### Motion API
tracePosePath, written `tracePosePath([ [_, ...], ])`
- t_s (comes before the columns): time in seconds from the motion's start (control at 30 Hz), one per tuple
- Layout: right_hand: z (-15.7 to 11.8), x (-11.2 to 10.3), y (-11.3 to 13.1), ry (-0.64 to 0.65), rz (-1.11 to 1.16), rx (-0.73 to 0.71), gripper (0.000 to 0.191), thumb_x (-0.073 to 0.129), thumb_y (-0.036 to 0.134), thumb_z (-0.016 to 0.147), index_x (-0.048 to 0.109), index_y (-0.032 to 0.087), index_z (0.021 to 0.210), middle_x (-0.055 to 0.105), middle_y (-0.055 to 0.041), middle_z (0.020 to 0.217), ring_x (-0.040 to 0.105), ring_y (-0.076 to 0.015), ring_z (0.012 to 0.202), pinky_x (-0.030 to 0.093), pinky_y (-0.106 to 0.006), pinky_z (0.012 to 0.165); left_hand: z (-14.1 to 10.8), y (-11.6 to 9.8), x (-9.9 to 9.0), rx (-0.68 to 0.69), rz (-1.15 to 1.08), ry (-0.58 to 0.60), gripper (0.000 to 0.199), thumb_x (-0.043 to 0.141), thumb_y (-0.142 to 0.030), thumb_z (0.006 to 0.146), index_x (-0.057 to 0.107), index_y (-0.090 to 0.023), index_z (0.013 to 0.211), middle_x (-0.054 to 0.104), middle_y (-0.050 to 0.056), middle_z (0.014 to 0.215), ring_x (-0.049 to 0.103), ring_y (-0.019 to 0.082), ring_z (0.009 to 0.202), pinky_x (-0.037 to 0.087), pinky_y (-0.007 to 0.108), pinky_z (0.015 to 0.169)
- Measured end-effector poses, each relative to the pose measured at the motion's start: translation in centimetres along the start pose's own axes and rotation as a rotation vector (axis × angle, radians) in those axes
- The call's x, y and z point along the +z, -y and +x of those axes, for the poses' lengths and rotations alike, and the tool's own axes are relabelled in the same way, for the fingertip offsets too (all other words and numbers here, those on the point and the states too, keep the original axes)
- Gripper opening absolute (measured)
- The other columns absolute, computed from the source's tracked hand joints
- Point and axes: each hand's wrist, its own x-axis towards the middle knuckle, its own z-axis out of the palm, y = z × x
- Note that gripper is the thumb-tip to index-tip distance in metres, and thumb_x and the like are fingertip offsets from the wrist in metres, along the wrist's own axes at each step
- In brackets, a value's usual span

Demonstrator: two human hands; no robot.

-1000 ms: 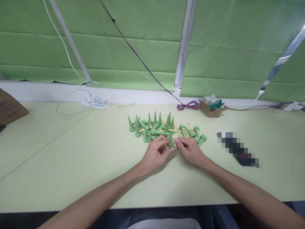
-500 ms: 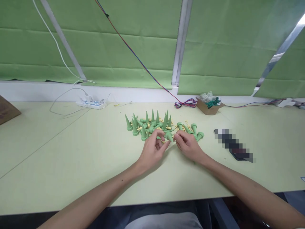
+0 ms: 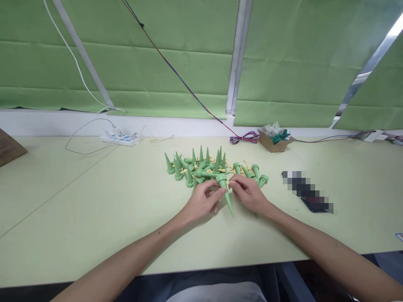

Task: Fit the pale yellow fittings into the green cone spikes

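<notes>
My left hand (image 3: 206,198) is closed around a green plastic watering spike (image 3: 227,196), its wide collar up and its point slanting down toward me. Beside the spike, my right hand (image 3: 248,193) pinches a small yellow plastic piece (image 3: 229,183) that meets or nearly meets the spike's side; fingers hide most of it. Behind both hands lies a pile of similar green spikes (image 3: 201,156), some upright and some on their sides. Small yellow pieces (image 3: 184,171) are mixed among them. To the right, more spikes (image 3: 255,170) lie near my right hand.
A pixelated dark object (image 3: 310,193) lies on the table (image 3: 94,226) to the right. At the back are a small cardboard box (image 3: 273,144) with plastic wrap, a coiled red-and-blue wire (image 3: 244,137) and a white power strip (image 3: 121,139). A brown box (image 3: 11,147) sits far left.
The spike in my left hand has turned, so its full length now shows, pointing down and toward me. My left fingers have shifted on it; my right hand has barely moved.
</notes>
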Motion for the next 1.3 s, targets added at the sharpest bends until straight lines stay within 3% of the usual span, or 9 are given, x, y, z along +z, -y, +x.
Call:
tracePosePath([
  [0.13, -0.1, 0.1, 0.5, 0.044, 0.038, 0.049, 0.045, 0.039, 0.042, 0.104, 0.040, 0.022, 0.063, 0.043, 0.0039, 0.051, 0.038, -0.0117, 0.048, 0.033, -0.029, 0.053, 0.1, 0.5, 0.0, 0.095, 0.170, -0.075, 0.030, 0.064, -0.046, 0.089, 0.051, -0.019, 0.082, 0.050, -0.005, 0.056, 0.045, 0.010, 0.050, 0.036, 0.023, 0.049],
  [0.3, -0.4, 0.3, 1.0, 0.072, 0.121, 0.094, 0.054, 0.036, 0.049, 0.104, 0.038, 0.022, 0.058, 0.042, 0.0037, 0.046, 0.037, -0.0113, 0.043, 0.034, -0.030, 0.051, 0.4, 0.9, 0.1, 0.199, 0.303, -0.127, 0.022, 0.066, -0.038, 0.087, 0.059, -0.017, 0.085, 0.056, -0.001, 0.071, 0.048, 0.010, 0.060, 0.038, 0.023, 0.055],
  [0.47, -0.4, 0.6, 1.0, -0.014, 0.110, 0.084, 0.050, 0.037, 0.046, 0.105, 0.041, 0.021, 0.061, 0.045, 0.0036, 0.049, 0.040, -0.0110, 0.047, 0.036, -0.029, 0.055, 0.3, 0.6, 0.4, 0.135, 0.154, -0.134, 0.021, 0.060, -0.040, 0.091, 0.054, -0.022, 0.101, 0.049, -0.005, 0.063, 0.043, 0.009, 0.049, 0.033, 0.022, 0.048],
  [0.73, -0.2, 0.4, 1.0, 0.022, 0.152, 0.061, 0.033, 0.052, 0.043, 0.099, 0.058, 0.019, 0.077, 0.045, 0.0047, 0.054, 0.039, -0.0104, 0.049, 0.032, -0.026, 0.051, 0.4, 0.5, 0.4, 0.030, -0.136, -0.107, 0.032, 0.050, -0.051, 0.096, 0.047, -0.022, 0.083, 0.042, -0.007, 0.050, 0.042, 0.010, 0.040, 0.031, 0.022, 0.040],
  [0.87, 0.0, 0.4, 0.9, 0.039, 0.132, 0.054, 0.033, 0.054, 0.042, 0.098, 0.060, 0.019, 0.075, 0.045, 0.0045, 0.054, 0.039, -0.0102, 0.049, 0.032, -0.026, 0.050, 0.6, 0.4, 0.2, 0.017, -0.257, -0.097, 0.043, 0.046, -0.060, 0.095, 0.048, -0.020, 0.079, 0.046, -0.004, 0.059, 0.051, 0.011, 0.043, 0.037, 0.024, 0.040],
  [1.07, -0.1, 0.4, 0.5, 0.091, 0.123, 0.044, 0.034, 0.050, 0.045, 0.099, 0.059, 0.019, 0.077, 0.045, 0.0047, 0.054, 0.040, -0.0107, 0.049, 0.033, -0.026, 0.051, 0.5, 0.1, -0.1, 0.013, -0.258, 0.001, 0.043, 0.050, -0.057, 0.095, 0.049, -0.018, 0.076, 0.043, -0.004, 0.061, 0.051, 0.009, 0.044, 0.040, 0.024, 0.042],
  [1.3, -0.3, 0.7, 0.3, 0.064, 0.018, 0.035, 0.044, 0.041, 0.050, 0.102, 0.045, 0.022, 0.068, 0.044, 0.0040, 0.054, 0.038, -0.0119, 0.051, 0.033, -0.027, 0.054, 0.1, -0.4, -0.1, 0.057, -0.103, -0.032, 0.036, 0.057, -0.052, 0.093, 0.049, -0.019, 0.081, 0.040, -0.007, 0.060, 0.047, 0.008, 0.043, 0.034, 0.023, 0.042],
])
